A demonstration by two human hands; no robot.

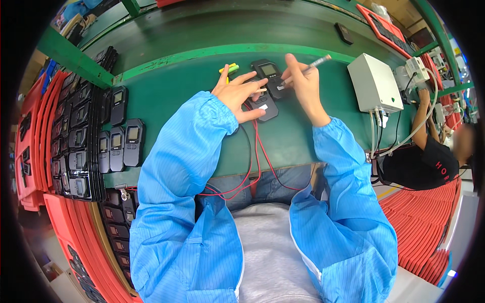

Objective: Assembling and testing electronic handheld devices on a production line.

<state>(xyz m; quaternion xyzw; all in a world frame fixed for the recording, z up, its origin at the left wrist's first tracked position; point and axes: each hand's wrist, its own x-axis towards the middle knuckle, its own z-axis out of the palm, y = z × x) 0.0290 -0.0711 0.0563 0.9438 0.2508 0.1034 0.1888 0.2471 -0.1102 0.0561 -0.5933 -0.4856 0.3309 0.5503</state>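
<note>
In my right hand is a pen with a light barrel. Its tip meets a small white label on a black handheld device with a little grey screen. My left hand lies with fingers spread over a second dark device, which also carries a white label and is partly covered. A pale thin stick shows by the left fingers; whether they hold it is unclear. Yellow-green pens lie just beyond that hand. Red and black wires run from under it toward my lap.
Several similar devices stand at the left of the green bench, beside stacked black trays and red trays. A white box with cables is at the right. Another person works beyond it, near stacked red trays.
</note>
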